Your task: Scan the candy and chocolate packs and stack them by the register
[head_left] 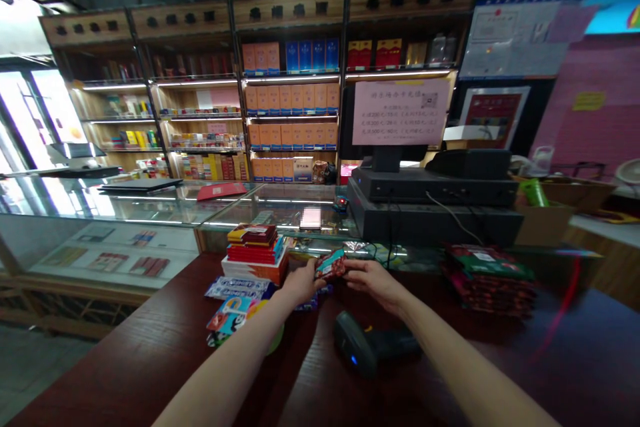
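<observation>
Between my two hands is a small red and teal snack packet (331, 264), held above the dark wooden counter. My left hand (301, 282) grips its left end, with the fingers closed. At its right end, the thumb and fingers of my right hand (373, 282) pinch the edge. Partly hidden behind my left wrist, a purple packet (307, 305) lies on the counter. A black barcode scanner (357, 343) with a blue light rests below my hands. To the left are a stack of small boxes (255, 250), blue and white packets (240, 288) and a colourful packet (227, 320).
A pile of dark red and green packets (490, 277) sits on the right. Behind stands a glass display case (280, 203) with a black cash register (435, 197) on it. A red folder (221, 191) lies on the glass. Shelves of boxed goods (293, 100) line the wall.
</observation>
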Action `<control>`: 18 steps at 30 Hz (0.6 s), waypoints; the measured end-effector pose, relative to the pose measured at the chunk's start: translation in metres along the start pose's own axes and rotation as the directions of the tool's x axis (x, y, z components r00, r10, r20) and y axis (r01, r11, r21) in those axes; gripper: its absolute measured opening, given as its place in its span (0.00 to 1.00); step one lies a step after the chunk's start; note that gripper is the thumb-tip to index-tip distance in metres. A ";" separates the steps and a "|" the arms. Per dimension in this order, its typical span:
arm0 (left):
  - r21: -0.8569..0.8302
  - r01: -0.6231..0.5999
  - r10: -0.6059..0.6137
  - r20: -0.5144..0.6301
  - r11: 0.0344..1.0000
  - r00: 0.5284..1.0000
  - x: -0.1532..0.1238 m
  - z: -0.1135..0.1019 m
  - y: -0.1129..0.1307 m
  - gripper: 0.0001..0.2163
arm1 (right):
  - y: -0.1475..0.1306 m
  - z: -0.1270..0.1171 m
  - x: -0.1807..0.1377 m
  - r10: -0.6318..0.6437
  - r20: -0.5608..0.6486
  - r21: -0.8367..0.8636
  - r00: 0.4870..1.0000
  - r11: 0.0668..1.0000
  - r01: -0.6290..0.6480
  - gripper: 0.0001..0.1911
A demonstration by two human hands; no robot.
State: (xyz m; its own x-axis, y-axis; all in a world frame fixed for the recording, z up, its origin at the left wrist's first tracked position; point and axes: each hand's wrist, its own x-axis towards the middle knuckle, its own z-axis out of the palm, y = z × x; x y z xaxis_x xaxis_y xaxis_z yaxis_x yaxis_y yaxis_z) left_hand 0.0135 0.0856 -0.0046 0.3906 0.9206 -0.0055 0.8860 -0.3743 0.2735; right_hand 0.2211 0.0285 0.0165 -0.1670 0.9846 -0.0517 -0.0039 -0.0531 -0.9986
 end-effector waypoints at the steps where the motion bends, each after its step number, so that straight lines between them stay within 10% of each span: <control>1: -0.011 0.001 -0.001 0.003 1.000 1.000 0.001 0.001 0.001 0.24 | 0.001 -0.001 0.000 0.013 -0.013 0.040 1.000 0.999 -0.013 0.17; 18: -0.129 -0.087 0.070 -0.129 0.988 0.989 0.000 -0.006 0.016 0.26 | -0.020 0.003 0.000 -0.084 -0.029 0.310 0.996 0.947 0.089 0.17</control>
State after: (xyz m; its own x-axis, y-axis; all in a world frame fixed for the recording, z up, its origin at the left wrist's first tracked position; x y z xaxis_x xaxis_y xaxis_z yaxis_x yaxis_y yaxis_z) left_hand 0.0268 0.0804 0.0055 0.4164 0.8987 0.1377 0.8090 -0.4354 0.3949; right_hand 0.2183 0.0293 0.0367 -0.1373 0.9900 0.0322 -0.3241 -0.0142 -0.9459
